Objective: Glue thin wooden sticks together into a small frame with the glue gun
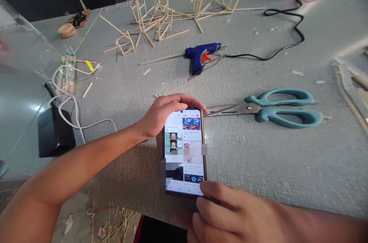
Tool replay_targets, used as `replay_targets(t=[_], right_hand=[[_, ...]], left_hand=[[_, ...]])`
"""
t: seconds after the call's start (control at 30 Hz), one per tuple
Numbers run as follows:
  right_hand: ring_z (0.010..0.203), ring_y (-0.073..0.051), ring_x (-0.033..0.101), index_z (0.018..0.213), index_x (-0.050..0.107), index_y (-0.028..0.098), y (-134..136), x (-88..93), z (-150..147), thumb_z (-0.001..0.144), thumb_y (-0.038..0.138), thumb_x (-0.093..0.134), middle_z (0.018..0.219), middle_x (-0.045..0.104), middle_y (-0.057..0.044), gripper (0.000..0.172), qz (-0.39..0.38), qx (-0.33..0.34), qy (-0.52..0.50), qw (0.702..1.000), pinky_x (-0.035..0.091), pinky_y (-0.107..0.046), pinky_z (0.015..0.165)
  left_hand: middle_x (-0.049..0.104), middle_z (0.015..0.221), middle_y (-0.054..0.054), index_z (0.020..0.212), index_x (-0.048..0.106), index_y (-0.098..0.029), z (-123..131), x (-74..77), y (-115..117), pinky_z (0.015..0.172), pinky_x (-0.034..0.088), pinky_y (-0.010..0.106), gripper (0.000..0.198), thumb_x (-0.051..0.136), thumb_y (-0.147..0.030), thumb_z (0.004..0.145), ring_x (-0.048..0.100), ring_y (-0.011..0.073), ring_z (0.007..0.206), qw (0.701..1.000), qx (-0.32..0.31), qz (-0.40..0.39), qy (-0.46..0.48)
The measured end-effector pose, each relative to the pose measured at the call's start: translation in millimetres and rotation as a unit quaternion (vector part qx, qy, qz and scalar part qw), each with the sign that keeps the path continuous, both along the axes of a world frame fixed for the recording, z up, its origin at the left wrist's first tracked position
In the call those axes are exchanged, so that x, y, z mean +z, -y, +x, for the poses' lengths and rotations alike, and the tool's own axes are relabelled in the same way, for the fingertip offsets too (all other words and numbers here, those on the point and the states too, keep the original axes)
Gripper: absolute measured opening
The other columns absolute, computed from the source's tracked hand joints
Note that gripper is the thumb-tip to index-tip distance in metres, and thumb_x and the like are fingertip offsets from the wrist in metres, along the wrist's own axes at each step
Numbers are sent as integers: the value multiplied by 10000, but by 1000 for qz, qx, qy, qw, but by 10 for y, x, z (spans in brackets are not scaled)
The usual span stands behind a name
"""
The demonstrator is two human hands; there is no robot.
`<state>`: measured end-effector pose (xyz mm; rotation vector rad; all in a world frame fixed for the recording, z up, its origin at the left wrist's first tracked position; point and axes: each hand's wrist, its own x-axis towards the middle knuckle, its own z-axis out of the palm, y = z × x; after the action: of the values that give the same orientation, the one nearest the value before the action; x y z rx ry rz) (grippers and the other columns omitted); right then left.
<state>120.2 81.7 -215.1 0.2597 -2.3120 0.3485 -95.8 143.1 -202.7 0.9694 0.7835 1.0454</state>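
At lower centre, our left hand (162,114) curls round the phone (185,147) top – likely steadying it – while our half-curled right hand (232,212) meets its bottom-right corner, grip unclear.

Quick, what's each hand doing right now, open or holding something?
Left hand: apparently holding the phone by its top end.
Right hand: curled at the phone's lower right corner; grip cannot be told.

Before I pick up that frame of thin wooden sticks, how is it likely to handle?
The stick frame is probably light for its size, being slender sticks with mostly open space between. It may be fragile, since the sticks seem to meet only at small joints. It seems unlikely to roll, with ends jutting out all around.
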Motion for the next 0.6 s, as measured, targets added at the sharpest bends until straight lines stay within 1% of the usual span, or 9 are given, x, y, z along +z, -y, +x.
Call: replay_targets(t=[0.03,0.1,0.2,0.33,0.5,0.6], right_hand=[[731,-157,537,887,772,190,-7,4,1,1062,53,396,812,653,16,437,3,2,3,1000,421,-393,828],[715,-164,521,871,757,188,-18,15,-4,1069,64,394,788,645,10,432,8,-5,12,1000,407,-394,810],[702,-170,498,846,736,184,-13,29,-13,1051,82,472,772,632,6,349,8,-22,28,999,403,-390,804],[692,-174,494,821,719,173,8,31,-21,986,89,595,748,618,-1,223,2,-45,21,999,399,-383,771],[677,-170,485,815,705,166,10,42,-46,928,42,609,721,606,5,193,-5,-60,20,998,396,-371,741],[675,-168,497,830,706,162,11,56,-61,938,36,596,734,628,6,199,-15,-70,17,997,403,-371,753]], left_hand=[[784,1053,119,981,770,-152,-1,1,1,796,539,313,253,669,-347,855,713,220,924,1000,1,0,-4],[782,1058,121,983,770,-152,-3,1,2,798,539,315,256,669,-350,856,713,224,930,1000,1,-1,-8],[782,1061,121,982,771,-151,-5,-3,2,790,538,313,255,667,-349,861,711,219,916,1000,-1,0,-7],[784,1058,116,980,772,-151,-1,-9,4,792,535,299,240,683,-345,871,707,204,904,1000,-3,2,8],[783,1051,124,966,765,-150,13,1,11,786,536,312,244,687,-354,857,706,212,891,1000,0,-2,6],[782,1053,126,965,762,-148,17,12,13,785,533,316,247,686,-353,851,705,215,889,1000,4,-3,1]])
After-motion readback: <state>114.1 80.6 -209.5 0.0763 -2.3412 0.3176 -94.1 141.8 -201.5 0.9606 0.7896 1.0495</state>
